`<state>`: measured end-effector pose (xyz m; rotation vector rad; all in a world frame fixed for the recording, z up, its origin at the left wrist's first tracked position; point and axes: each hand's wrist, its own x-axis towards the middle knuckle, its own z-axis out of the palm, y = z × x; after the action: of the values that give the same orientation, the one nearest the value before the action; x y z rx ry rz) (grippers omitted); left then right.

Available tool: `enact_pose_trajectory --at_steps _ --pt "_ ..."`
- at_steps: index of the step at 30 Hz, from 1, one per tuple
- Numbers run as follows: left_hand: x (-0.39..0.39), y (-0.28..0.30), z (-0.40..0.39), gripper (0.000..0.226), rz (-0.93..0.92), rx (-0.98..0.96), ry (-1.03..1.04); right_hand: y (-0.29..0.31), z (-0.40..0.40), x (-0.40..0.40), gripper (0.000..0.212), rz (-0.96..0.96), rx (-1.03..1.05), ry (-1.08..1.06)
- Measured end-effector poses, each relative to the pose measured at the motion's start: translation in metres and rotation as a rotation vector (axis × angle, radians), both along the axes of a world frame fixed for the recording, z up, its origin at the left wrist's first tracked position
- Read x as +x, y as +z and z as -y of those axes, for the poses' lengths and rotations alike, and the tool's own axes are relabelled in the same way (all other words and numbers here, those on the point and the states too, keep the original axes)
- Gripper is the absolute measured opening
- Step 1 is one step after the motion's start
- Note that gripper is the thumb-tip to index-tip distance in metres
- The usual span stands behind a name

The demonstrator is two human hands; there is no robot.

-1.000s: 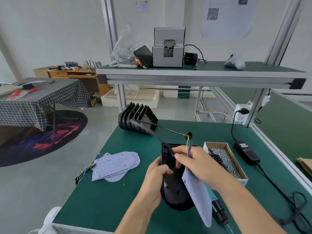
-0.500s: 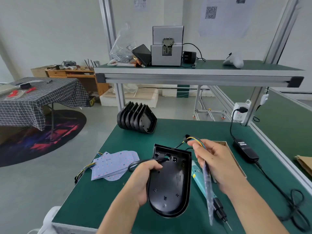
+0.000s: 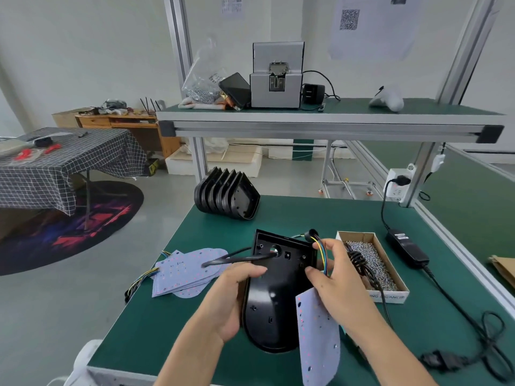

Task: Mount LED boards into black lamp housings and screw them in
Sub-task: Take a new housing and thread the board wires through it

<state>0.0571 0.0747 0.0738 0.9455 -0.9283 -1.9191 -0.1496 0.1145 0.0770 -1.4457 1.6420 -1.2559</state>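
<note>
1. Fingers of the left hand [image 3: 228, 299] curl round the left edge of the black lamp housing [image 3: 274, 296], gripping it with its hollow side facing up, over the green bench [image 3: 172, 316].
2. Right hand [image 3: 337, 277] is up at the housing's right rim, fingers pinched on the coloured wires [image 3: 321, 250] of an LED board [image 3: 317, 338].
3. That board hangs down from the wires, tilted, overlapping the housing's lower right edge, not seated inside.
4. Black cable [image 3: 237, 259] runs out of the round hole near the housing's top and off to the left, across the left hand's fingertips.
5. More LED boards [image 3: 186, 270] lie in a fanned pile just left of the hands, wire tails trailing off the bench edge.
6. Stack of empty housings [image 3: 227, 195] stands on edge at the far side of the bench.
7. Cardboard box of screws [image 3: 372, 261] sits just right of the right hand; a power adapter [image 3: 408, 247] lies beyond it.
</note>
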Motion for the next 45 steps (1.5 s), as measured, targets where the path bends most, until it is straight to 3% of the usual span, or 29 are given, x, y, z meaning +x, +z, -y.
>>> enact_pose_trajectory --at_steps 5,9,12,14,15,16,20,24,27,31,35,38,40,42,44,45 --pt "0.008 0.000 0.003 0.050 -0.235 -0.019 -0.043 0.001 0.001 0.000 0.044 0.305 0.027 0.029" --pt "-0.003 0.002 0.007 0.029 -0.129 -0.044 0.132 0.001 0.001 0.006 0.044 0.359 0.056 0.092" --pt "-0.007 0.002 0.006 0.026 -0.082 -0.034 0.113 0.002 0.001 0.006 0.044 0.416 0.053 0.093" --pt "-0.010 0.003 0.003 0.046 -0.062 -0.053 0.075 0.002 0.001 0.006 0.042 0.433 0.045 0.099" --pt "-0.010 -0.004 0.003 0.058 -0.006 -0.086 0.070 0.004 0.001 0.005 0.041 0.440 0.030 0.097" --pt "-0.012 -0.006 0.001 0.055 0.072 -0.130 0.078 0.005 0.001 0.004 0.040 0.449 0.012 0.085" --pt "-0.009 -0.031 -0.009 0.015 0.492 -0.310 0.091 0.024 0.005 0.000 0.037 0.560 -0.027 0.056" --pt "-0.010 -0.056 -0.016 0.014 0.956 -0.517 -0.016 0.051 0.013 -0.009 0.033 0.732 -0.050 0.031" --pt "-0.003 -0.060 -0.012 0.037 1.059 -0.482 0.057 0.069 0.022 -0.018 0.024 0.843 -0.089 -0.041" --pt "0.012 -0.054 0.004 0.039 1.177 -0.369 -0.015 0.085 0.034 -0.023 0.022 0.943 -0.050 -0.115" --pt "0.014 -0.055 0.017 0.035 1.290 -0.347 0.030 0.092 0.037 -0.026 0.032 1.142 0.015 -0.012" --pt "0.010 -0.053 0.015 0.031 1.489 -0.379 0.048 0.102 0.039 -0.029 0.012 1.136 -0.115 -0.033" --pt "0.010 -0.043 0.008 0.028 1.670 -0.426 -0.009 0.110 0.039 -0.029 0.021 1.059 -0.185 -0.065" --pt "0.012 -0.028 0.003 0.053 1.772 -0.453 -0.059 0.114 0.040 -0.031 0.025 0.933 -0.232 -0.113" --pt "0.013 -0.011 0.000 0.081 1.636 -0.566 0.000 0.114 0.037 -0.030 0.011 0.810 -0.248 -0.124" --pt "0.011 0.002 -0.001 0.086 1.448 -0.634 0.044 0.112 0.037 -0.029 0.011 0.745 -0.225 -0.144"
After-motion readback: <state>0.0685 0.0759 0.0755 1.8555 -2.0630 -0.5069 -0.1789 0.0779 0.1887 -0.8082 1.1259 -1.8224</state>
